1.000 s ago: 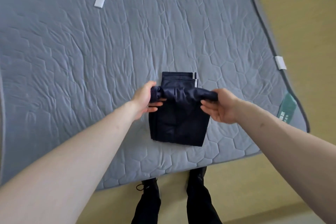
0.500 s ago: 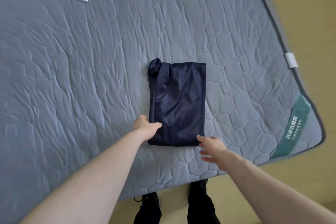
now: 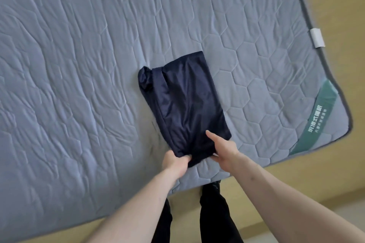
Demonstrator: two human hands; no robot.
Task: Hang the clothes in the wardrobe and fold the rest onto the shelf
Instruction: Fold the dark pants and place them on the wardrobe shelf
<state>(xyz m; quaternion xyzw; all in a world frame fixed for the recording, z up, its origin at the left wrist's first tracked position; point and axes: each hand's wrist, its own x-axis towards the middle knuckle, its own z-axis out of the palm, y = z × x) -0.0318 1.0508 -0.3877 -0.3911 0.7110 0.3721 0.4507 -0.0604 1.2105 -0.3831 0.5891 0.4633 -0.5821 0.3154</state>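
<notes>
Navy folded garment [image 3: 183,104] on mattress [image 3: 79,85]; both hands' fingers pinch near edge, fingertips hidden

Grey quilted mattress [image 3: 79,85], green label [image 3: 318,118], white tab [image 3: 317,38].

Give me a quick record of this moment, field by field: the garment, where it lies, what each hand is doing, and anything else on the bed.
garment: dark navy garment, folded into a compact rectangle, one bunched lump at its far left corner
surface: grey quilted mattress, garment lying near its near edge
left hand: left hand pinches the garment's near corner
right hand: right hand grips the near edge, thumb on top
other items: white tag on the mattress's right edge; green label at its corner
floor: tan floor
</notes>
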